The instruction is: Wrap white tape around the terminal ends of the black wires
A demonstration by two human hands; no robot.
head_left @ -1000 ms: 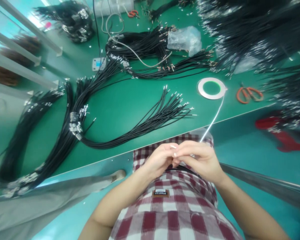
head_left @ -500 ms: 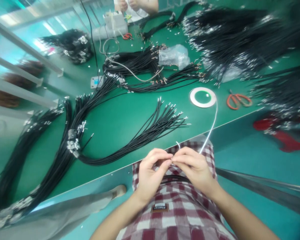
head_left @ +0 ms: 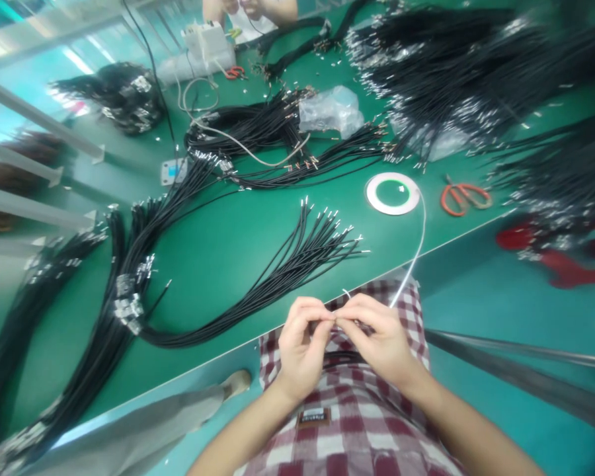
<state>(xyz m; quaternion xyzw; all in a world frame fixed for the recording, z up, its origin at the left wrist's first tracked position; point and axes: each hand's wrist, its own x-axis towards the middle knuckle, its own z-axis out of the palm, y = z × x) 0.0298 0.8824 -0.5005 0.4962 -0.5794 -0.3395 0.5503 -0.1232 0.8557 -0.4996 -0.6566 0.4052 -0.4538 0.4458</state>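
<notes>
In front of my lap, my left hand (head_left: 302, 344) and my right hand (head_left: 377, 334) meet with thumbs and fingertips pinched together. What sits between the left fingertips is too small and hidden to make out. A narrow white strip (head_left: 410, 268) runs from a flat white roll (head_left: 393, 194) on the table down into my right hand; a short curled white end shows just above the fingers. Below both hands, a dark cable-like loop (head_left: 344, 357) lies across the checked apron (head_left: 361, 403). A bundle of black cables (head_left: 258, 297) with pale tips curves over the table beyond my left hand.
Orange-handled scissors (head_left: 463, 197) lie right of the roll, near the edge of the green table (head_left: 218, 244). Large heaps of black cables (head_left: 456, 73) fill the back right. A clear plastic bag (head_left: 332, 111) rests on more cables. Across the table, a co-worker's hands (head_left: 240, 8) show.
The table and its things have shifted slightly left in view as the camera moved. My hands keep nearly the same pinched pose, with the fingertips still together.
</notes>
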